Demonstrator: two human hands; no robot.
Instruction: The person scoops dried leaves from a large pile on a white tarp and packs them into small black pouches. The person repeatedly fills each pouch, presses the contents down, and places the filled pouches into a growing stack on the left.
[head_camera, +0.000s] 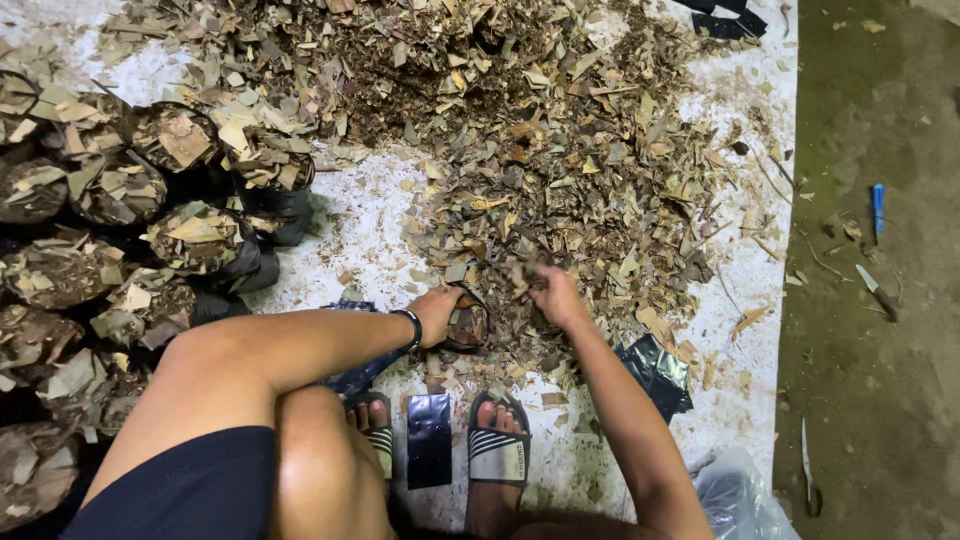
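My left hand (436, 314) grips bag (466, 322) rim; right hand (556, 296) closed on leaves (560, 150) at pile edge; sheet (370, 215) bare between.

A heap of dry, matt, brittle-looking leaf pieces (560, 150) lies on a rough white woven plastic sheet (370, 215). The small bag (465, 322) under the left hand (436, 313) is thin, glossy black plastic, like the filled bags (200, 240) nearby. The floor (880, 300) is dull, rough earth.
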